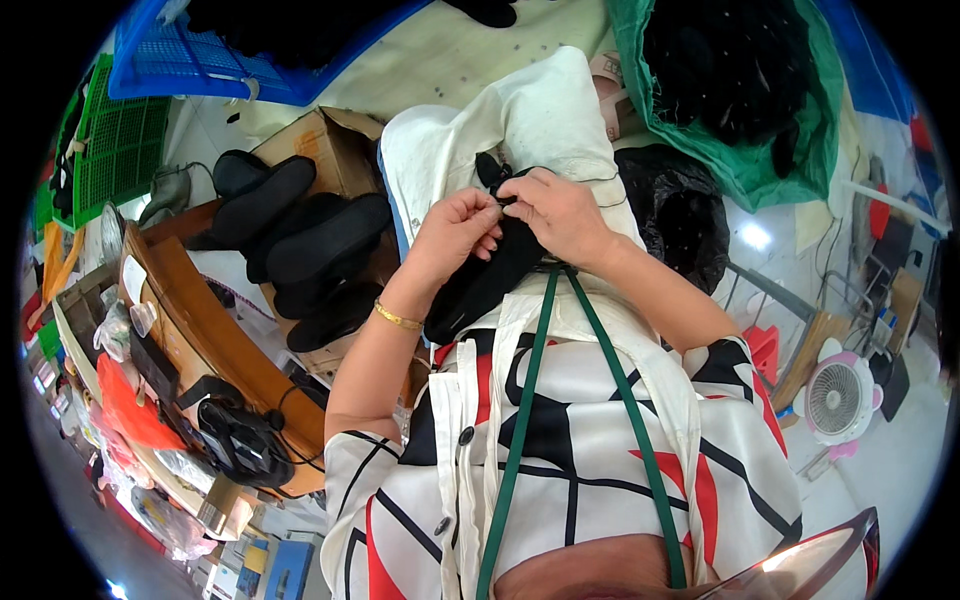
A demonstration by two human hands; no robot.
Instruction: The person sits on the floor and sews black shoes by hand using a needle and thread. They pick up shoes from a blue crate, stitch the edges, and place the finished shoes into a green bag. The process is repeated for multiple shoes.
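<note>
A black cloth shoe or slipper piece [487,283] lies on my lap, over a white cloth [440,150]. Above it, my left hand [462,232] is closed in a pinch, with thumb and forefinger together. Right beside it, my right hand [563,214] also pinches, its fingertips nearly touching those of the left. Whatever sits between the fingertips is too small to make out. A thin dark line like a thread curves across the white cloth by my right hand. Part of the black piece is hidden under both hands.
Several black shoes [330,240] are piled on a cardboard box [345,125] at the left, beside a wooden table [190,340]. A green sack [640,110] of black pieces stands far right, near a black plastic bag [690,215]. A fan [838,398] is at right.
</note>
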